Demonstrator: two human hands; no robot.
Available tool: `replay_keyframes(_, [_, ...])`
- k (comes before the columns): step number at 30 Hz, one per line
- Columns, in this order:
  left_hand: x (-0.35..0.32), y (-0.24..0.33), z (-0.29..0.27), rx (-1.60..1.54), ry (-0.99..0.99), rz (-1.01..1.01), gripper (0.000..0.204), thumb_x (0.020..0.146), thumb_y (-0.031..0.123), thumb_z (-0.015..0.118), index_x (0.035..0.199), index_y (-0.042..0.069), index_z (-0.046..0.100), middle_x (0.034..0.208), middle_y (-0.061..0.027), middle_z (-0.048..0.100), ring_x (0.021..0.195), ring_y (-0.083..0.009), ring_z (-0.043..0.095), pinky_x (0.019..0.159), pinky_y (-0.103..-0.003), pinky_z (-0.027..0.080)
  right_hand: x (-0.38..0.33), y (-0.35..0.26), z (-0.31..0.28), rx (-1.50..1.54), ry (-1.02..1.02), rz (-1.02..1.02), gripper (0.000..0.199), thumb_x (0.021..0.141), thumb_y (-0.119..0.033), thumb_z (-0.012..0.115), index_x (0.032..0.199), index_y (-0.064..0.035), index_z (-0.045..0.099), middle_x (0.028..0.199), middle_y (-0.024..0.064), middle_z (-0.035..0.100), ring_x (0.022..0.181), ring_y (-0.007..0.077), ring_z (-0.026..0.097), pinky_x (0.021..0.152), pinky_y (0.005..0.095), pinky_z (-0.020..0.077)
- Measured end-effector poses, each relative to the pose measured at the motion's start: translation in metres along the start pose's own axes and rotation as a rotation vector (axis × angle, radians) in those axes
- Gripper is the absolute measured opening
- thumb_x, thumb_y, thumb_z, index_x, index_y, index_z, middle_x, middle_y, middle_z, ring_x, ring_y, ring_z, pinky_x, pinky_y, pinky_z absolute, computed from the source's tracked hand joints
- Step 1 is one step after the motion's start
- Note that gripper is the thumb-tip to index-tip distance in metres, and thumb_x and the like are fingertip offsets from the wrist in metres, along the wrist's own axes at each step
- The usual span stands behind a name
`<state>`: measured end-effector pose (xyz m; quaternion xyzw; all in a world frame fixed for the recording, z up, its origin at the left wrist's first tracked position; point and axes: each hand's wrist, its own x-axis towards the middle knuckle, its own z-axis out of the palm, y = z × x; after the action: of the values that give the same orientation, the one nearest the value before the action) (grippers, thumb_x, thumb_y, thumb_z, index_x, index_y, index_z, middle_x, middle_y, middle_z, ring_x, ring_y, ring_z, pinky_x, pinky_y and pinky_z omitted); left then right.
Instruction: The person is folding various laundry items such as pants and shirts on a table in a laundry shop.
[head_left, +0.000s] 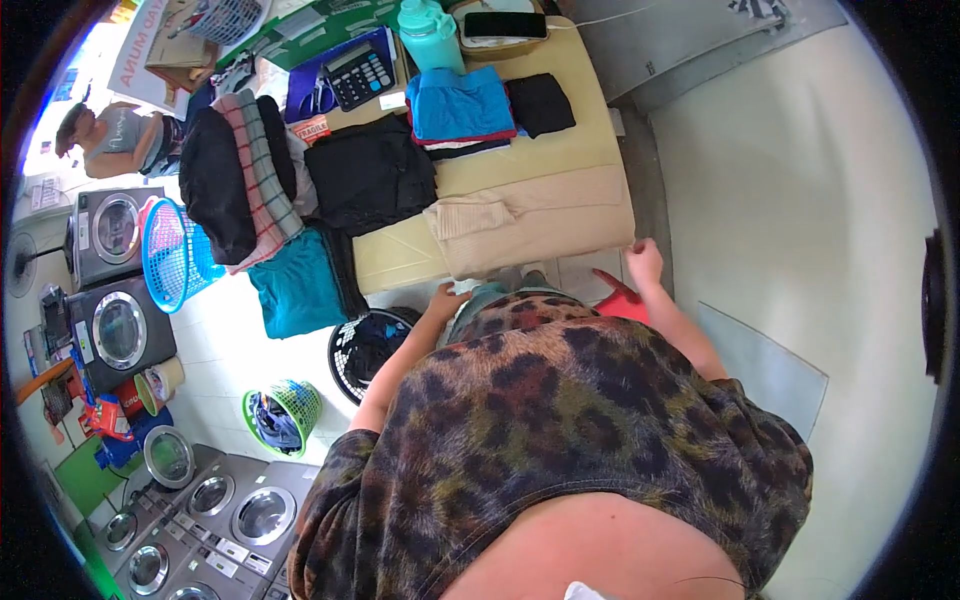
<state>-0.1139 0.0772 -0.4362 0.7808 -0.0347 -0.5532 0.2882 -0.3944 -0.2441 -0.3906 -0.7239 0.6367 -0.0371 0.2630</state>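
A beige knitted garment [560,215] lies along the table's near edge, its left end folded over in a ribbed strip. My right hand [645,262] is closed at the table's near right corner, its fingertips pinching the garment's right end there. Below the garment's left end, my left hand [447,300] hangs just off the table edge, fingers apart and holding nothing. Farther back lie a folded black garment [372,172], a stack topped by a blue garment [460,105] and a small black folded piece [541,104].
A tall clothes pile [215,185] and a teal garment [298,285] stand left on the yellowish table [395,262]. Behind are a turquoise bottle [430,38], calculator [358,75] and phone [505,25]. Black [345,350] and green [308,405] baskets stand low left. Another person [125,140] is far left.
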Motion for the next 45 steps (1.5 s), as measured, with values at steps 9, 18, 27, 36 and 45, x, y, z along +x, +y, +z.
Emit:
replay_keyframes(9, [0.021, 0.010, 0.029, -0.529, -0.164, -0.111, 0.060, 0.072, 0.020, 0.069, 0.124, 0.008, 0.041, 0.127, -0.0024, 0.044, 0.115, -0.0207, 0.037, 0.087, -0.043, 0.032, 0.032, 0.007, 0.004, 0.455, -0.393, 0.211, 0.089, 0.066, -0.009, 0.073, 0.136, 0.0007, 0.019, 0.132, 0.0180, 0.038, 0.118, 0.0241, 0.042, 0.082, 0.0372, 0.0432])
replay_keyframes(18, [0.031, -0.015, 0.063, -0.373, 0.065, -0.034, 0.051, 0.071, 0.026, 0.070, 0.114, 0.003, 0.054, 0.109, -0.0103, 0.058, 0.101, -0.0229, 0.051, 0.082, -0.036, 0.040, 0.043, 0.022, 0.015, 0.351, -0.584, 0.291, 0.059, 0.068, -0.016, 0.074, 0.117, -0.0113, 0.042, 0.104, 0.0039, 0.058, 0.091, 0.0158, 0.052, 0.066, 0.0365, 0.0397])
replay_keyframes(27, [0.026, -0.085, 0.092, -0.690, 0.113, 0.176, 0.020, 0.081, 0.018, 0.061, 0.096, 0.005, 0.058, 0.086, -0.0014, 0.059, 0.080, -0.0114, 0.052, 0.074, -0.025, 0.040, 0.040, 0.017, 0.012, 0.264, -0.789, 0.387, 0.039, 0.072, -0.025, 0.072, 0.106, -0.0132, 0.054, 0.103, 0.0012, 0.057, 0.097, 0.0161, 0.049, 0.078, 0.0383, 0.0378])
replay_keyframes(36, [-0.034, -0.060, 0.091, -0.568, -0.048, 0.189, 0.033, 0.080, 0.016, 0.063, 0.108, 0.001, 0.054, 0.099, -0.0045, 0.061, 0.088, -0.0127, 0.055, 0.077, -0.027, 0.043, 0.030, 0.065, 0.036, 0.452, -0.867, 0.346, 0.038, 0.077, -0.015, 0.067, 0.111, -0.0068, 0.051, 0.094, 0.0041, 0.062, 0.078, 0.0151, 0.060, 0.062, 0.0310, 0.0430])
replay_keyframes(45, [-0.036, -0.036, 0.058, 0.306, 0.269, 0.261, 0.033, 0.082, 0.031, 0.061, 0.085, -0.002, 0.063, 0.076, -0.0109, 0.064, 0.070, -0.0162, 0.060, 0.063, -0.033, 0.047, 0.017, 0.047, 0.010, 0.760, -0.909, 0.435, 0.027, 0.082, -0.012, 0.060, 0.106, -0.0056, 0.048, 0.088, 0.0077, 0.061, 0.073, 0.0211, 0.063, 0.055, 0.0313, 0.0499])
